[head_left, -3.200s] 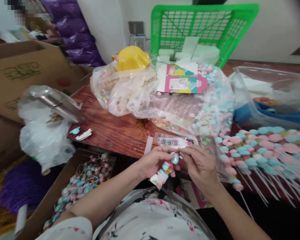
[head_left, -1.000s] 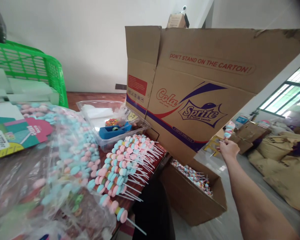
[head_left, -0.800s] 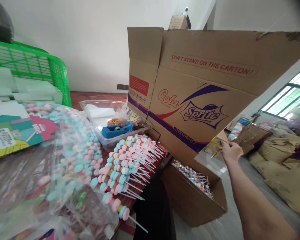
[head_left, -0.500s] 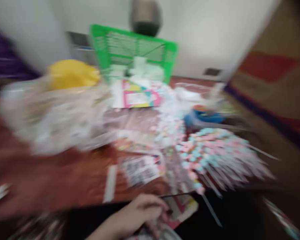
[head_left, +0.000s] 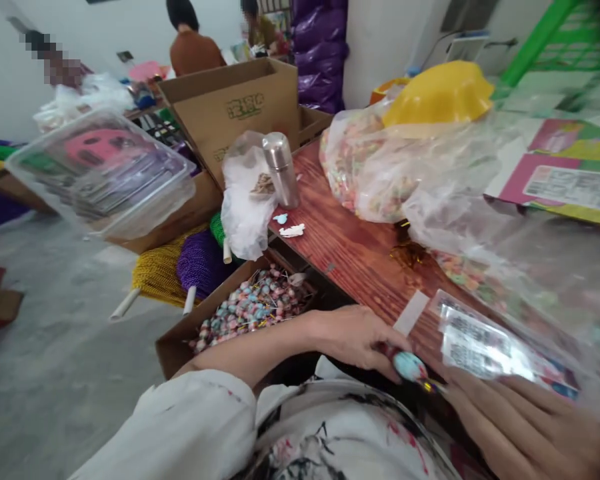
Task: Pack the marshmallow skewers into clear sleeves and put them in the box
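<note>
**Ana:** Where is the candy now?

**Ben:** The blue candy (head_left: 409, 365) is at the near edge of the desk (head_left: 350, 250), low in the picture. The left hand (head_left: 356, 337) has its fingers pinching it by the left end. The right hand (head_left: 525, 427) sits at about 4 o'clock from it, fingers spread a little and lying flat (I cannot tell if they touch the candy or hold something thin).

**Ana:** What step is that?

**Ben:** It looks like wrapping or packing one candy. I think the next move needs both hands close together, and a gentle, steady pinch.

**Ana:** What is around it?

**Ben:** Just at 2 o'clock lies a clear packet of labels (head_left: 485, 343). At 10 o'clock, below the desk, is an open box of candies (head_left: 250, 310). Farther at 11 o'clock stands a metal flask (head_left: 281, 170) beside a white bag (head_left: 245, 207). At 1 o'clock is a big clear bag of sweets (head_left: 380, 167) with a yellow bowl (head_left: 437, 93) behind it.
</note>
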`<act>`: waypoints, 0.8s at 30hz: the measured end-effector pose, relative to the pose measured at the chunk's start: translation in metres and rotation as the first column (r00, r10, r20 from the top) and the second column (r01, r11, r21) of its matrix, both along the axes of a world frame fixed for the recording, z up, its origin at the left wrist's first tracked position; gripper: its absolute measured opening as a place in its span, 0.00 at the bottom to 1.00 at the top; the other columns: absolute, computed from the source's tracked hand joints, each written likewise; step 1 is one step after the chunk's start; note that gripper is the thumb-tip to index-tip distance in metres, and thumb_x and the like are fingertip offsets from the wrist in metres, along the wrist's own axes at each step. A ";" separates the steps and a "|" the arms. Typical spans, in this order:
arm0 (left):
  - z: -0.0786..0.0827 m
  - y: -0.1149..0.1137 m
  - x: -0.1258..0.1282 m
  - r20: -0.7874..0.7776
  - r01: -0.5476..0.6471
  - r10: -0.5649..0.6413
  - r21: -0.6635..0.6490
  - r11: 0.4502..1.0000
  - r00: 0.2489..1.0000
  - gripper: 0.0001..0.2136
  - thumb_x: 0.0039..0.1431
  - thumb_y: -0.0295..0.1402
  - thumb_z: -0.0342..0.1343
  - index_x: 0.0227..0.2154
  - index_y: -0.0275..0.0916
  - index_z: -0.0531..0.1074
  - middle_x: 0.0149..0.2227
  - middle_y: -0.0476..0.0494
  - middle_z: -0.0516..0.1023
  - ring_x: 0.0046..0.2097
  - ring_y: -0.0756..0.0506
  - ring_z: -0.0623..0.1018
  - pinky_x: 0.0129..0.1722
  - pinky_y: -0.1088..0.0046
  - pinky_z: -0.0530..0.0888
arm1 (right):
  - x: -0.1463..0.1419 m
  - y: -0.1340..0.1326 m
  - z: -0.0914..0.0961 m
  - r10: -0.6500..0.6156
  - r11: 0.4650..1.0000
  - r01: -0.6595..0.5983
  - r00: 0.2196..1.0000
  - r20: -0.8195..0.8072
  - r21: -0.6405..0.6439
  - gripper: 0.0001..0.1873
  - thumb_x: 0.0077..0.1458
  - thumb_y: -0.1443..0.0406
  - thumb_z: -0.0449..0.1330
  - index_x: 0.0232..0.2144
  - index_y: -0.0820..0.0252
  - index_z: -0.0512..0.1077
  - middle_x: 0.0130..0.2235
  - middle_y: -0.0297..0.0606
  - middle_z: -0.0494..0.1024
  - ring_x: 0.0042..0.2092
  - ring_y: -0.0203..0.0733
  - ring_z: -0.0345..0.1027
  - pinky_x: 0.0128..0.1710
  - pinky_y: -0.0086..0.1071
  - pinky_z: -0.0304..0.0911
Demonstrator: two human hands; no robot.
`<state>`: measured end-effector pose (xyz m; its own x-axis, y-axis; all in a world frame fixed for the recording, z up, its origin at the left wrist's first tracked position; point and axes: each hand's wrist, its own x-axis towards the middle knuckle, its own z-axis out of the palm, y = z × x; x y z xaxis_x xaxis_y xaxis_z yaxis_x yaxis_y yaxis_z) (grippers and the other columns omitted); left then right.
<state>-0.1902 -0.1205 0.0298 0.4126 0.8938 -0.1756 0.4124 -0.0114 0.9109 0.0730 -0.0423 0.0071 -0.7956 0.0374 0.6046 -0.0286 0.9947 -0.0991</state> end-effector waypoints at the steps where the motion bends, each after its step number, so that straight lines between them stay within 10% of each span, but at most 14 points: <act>1: 0.001 -0.009 -0.015 -0.130 -0.054 0.059 0.039 0.998 0.990 0.10 0.48 0.34 0.63 0.36 0.44 0.79 0.27 0.52 0.77 0.29 0.49 0.73 0.30 0.78 0.64 | -0.025 0.003 0.007 0.163 0.979 -0.172 0.983 0.087 0.112 0.16 0.60 0.66 0.49 0.45 0.51 0.74 0.46 0.45 0.77 0.42 0.46 0.73 0.36 0.39 0.69; 6: -0.019 -0.076 -0.077 -0.686 -0.506 0.313 -0.093 0.857 0.657 0.02 0.42 0.31 0.60 0.21 0.39 0.75 0.25 0.43 0.75 0.33 0.43 0.75 0.36 0.72 0.66 | -0.085 0.009 0.023 -0.019 0.988 0.020 1.000 -0.010 0.150 0.22 0.55 0.75 0.50 0.52 0.60 0.67 0.52 0.53 0.72 0.49 0.51 0.70 0.41 0.42 0.66; 11: -0.048 -0.114 -0.092 -0.718 -0.434 0.189 -0.173 0.884 0.670 0.07 0.31 0.28 0.63 0.19 0.38 0.75 0.22 0.44 0.74 0.28 0.40 0.73 0.31 0.69 0.67 | -0.037 0.010 0.000 -0.292 0.956 0.254 0.884 0.364 0.149 0.17 0.49 0.78 0.50 0.39 0.59 0.69 0.38 0.42 0.76 0.32 0.43 0.69 0.30 0.36 0.60; 14: -0.039 -0.072 -0.076 -0.453 -0.464 0.389 -0.063 0.883 0.802 0.12 0.49 0.37 0.60 0.38 0.46 0.78 0.29 0.48 0.78 0.33 0.43 0.74 0.38 0.71 0.68 | -0.013 0.003 -0.014 -0.400 0.908 0.402 0.751 0.525 0.116 0.14 0.47 0.78 0.52 0.33 0.57 0.67 0.32 0.37 0.73 0.29 0.41 0.65 0.29 0.35 0.55; 18: 0.001 0.023 -0.012 -0.298 -0.107 0.179 0.242 0.964 0.938 0.13 0.63 0.36 0.48 0.43 0.41 0.74 0.39 0.42 0.77 0.40 0.44 0.73 0.45 0.70 0.67 | 0.000 -0.011 -0.027 -0.473 0.849 0.529 0.743 0.474 0.019 0.14 0.51 0.77 0.51 0.36 0.57 0.66 0.33 0.36 0.72 0.30 0.40 0.65 0.30 0.34 0.54; 24: 0.019 0.088 0.059 -0.587 0.283 0.027 0.428 0.858 0.809 0.08 0.63 0.29 0.47 0.36 0.37 0.71 0.40 0.39 0.73 0.44 0.43 0.71 0.47 0.66 0.68 | 0.056 -0.036 -0.047 -0.593 0.785 0.618 0.768 0.242 -0.041 0.17 0.53 0.75 0.48 0.41 0.54 0.69 0.34 0.36 0.77 0.29 0.38 0.70 0.28 0.32 0.60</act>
